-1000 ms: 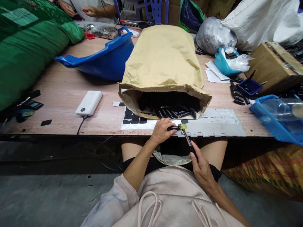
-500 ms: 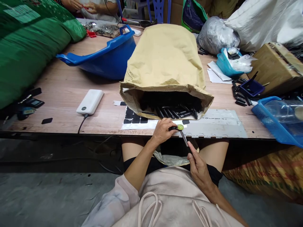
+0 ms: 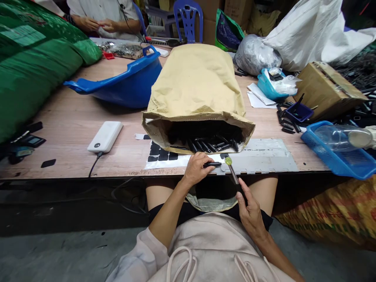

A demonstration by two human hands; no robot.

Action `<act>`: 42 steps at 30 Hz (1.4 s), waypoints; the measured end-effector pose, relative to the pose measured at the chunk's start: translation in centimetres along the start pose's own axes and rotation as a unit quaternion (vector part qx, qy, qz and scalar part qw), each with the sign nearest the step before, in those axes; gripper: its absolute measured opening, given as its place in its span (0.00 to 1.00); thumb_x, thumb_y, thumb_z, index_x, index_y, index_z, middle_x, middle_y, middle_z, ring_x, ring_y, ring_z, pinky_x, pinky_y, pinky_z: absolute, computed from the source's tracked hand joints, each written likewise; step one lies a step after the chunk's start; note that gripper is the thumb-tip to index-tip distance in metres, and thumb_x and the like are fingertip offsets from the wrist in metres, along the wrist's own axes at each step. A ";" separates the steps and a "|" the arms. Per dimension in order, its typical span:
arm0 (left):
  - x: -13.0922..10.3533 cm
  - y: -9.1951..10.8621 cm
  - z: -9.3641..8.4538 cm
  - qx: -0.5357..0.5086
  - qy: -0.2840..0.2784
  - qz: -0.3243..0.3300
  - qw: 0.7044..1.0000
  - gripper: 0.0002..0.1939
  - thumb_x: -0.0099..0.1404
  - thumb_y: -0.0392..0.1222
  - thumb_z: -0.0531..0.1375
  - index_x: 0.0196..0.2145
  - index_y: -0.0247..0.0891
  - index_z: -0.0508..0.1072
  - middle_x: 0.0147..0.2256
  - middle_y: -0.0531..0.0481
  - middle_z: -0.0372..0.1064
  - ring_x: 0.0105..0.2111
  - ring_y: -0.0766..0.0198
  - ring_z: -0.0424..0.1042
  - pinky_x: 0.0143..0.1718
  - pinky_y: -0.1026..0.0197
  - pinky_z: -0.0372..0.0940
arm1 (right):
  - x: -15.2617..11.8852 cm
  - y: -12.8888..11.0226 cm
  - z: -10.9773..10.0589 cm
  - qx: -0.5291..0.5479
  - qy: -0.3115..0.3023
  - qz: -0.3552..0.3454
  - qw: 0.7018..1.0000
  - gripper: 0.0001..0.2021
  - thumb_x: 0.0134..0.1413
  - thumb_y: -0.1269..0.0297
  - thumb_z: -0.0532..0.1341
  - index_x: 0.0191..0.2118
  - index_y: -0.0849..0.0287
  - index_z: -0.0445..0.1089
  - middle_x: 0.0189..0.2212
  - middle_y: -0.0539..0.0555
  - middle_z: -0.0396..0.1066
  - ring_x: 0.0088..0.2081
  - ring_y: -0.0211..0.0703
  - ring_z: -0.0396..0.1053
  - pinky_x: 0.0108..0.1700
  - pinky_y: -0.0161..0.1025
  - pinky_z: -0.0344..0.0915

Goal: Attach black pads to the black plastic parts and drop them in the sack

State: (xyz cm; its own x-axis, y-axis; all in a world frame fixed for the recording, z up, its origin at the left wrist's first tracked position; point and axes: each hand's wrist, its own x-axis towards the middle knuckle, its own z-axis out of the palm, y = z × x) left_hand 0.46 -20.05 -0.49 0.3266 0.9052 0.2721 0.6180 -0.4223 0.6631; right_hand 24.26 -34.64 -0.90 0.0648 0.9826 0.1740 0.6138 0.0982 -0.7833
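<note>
Near the table's front edge, my left hand (image 3: 197,169) pinches a small black part (image 3: 214,164) that points to the right. My right hand (image 3: 249,207) is closed around the dark handle of a small hammer (image 3: 233,172). The hammer's yellow-green head lies just right of the black part, with a small gap between them. Behind my hands a large tan paper sack (image 3: 196,82) lies on its side, its mouth towards me, with many black parts (image 3: 202,145) inside. A white sheet with black stickers (image 3: 160,153) lies partly under the sack's mouth.
On the left are a white power bank (image 3: 105,136) with a cable, a blue basin (image 3: 126,82) and a green sack (image 3: 38,74). A blue tray (image 3: 337,156) and a cardboard box (image 3: 326,90) stand right. Across the table sits a person (image 3: 105,19).
The hammer head has moved right, off the black part, which now shows more fully in my left hand. The camera view has shifted, so the table appears lower and further left.
</note>
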 end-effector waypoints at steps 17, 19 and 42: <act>-3.4 0.8 0.6 0.070 0.007 0.161 0.984 0.09 0.72 0.48 0.63 0.43 0.42 0.80 0.47 0.43 0.77 0.48 0.52 0.72 0.54 0.46 0.65 | -0.3 3.2 1.1 0.062 -0.070 0.158 0.983 0.34 0.73 0.48 0.48 0.78 0.47 0.42 0.36 0.51 0.77 0.20 0.40 0.71 0.28 0.42 0.76; -5.2 0.9 1.7 0.081 0.014 0.178 0.981 0.09 0.71 0.48 0.64 0.43 0.43 0.80 0.55 0.43 0.75 0.55 0.49 0.70 0.59 0.44 0.63 | -0.2 3.0 1.3 0.077 -0.073 0.173 0.979 0.35 0.73 0.47 0.48 0.78 0.47 0.40 0.33 0.49 0.75 0.19 0.40 0.71 0.25 0.41 0.75; 4.3 1.5 -4.6 0.155 0.104 -0.407 0.894 0.21 0.61 0.63 0.68 0.34 0.41 0.80 0.38 0.39 0.80 0.45 0.42 0.77 0.45 0.49 0.68 | 1.2 3.3 1.1 -0.014 -0.045 0.102 0.994 0.34 0.70 0.50 0.49 0.77 0.53 0.47 0.48 0.57 0.78 0.34 0.46 0.77 0.39 0.45 0.76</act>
State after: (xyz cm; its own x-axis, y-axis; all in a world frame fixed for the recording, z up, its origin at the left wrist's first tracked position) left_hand -0.51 -16.54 4.90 -0.4411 0.8949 -0.0674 0.7703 0.4161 0.4832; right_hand 25.52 -32.99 -3.92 0.1212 0.9917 -0.0418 0.6173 -0.1083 -0.7792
